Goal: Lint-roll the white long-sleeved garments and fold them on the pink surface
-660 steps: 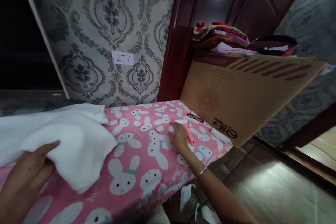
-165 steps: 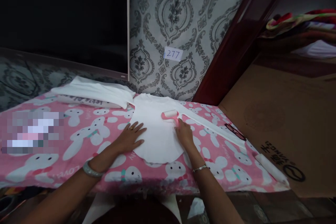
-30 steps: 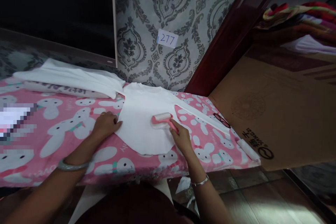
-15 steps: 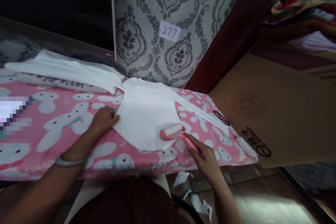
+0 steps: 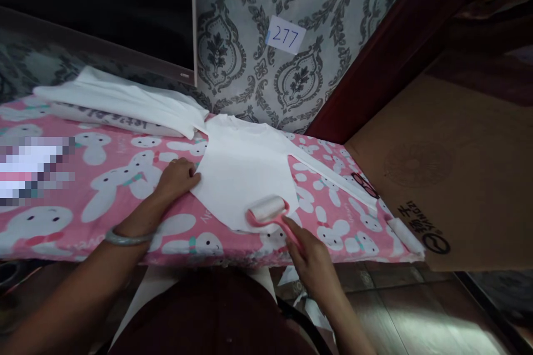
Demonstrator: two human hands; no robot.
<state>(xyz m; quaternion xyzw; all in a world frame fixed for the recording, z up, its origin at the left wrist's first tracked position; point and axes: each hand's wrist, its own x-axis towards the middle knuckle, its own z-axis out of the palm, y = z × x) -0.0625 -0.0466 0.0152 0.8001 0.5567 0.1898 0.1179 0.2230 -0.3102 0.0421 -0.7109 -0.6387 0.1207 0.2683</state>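
A white long-sleeved shirt [image 5: 245,161] lies spread on a pink bunny-print cloth [image 5: 120,199], one sleeve stretched out to the right. My right hand [image 5: 306,249] is closed round the pink handle of a lint roller [image 5: 268,208]. Its white roll rests on the lower right part of the shirt, near the hem. At the shirt's lower left edge, my left hand [image 5: 177,180] has curled fingers, with the thumb against the fabric, and appears to pinch it.
Folded white clothing [image 5: 125,100] lies at the back left. Pink-and-black scissors [image 5: 365,185] lie beside the sleeve, and a white roll [image 5: 405,237] sits at the right corner. A cardboard box [image 5: 458,177] borders the right end. Paper scraps [image 5: 314,310] are on the floor.
The lint roller and my right hand have moved a little left across the shirt. My left hand stays at the shirt's edge. The whole view has shifted slightly.
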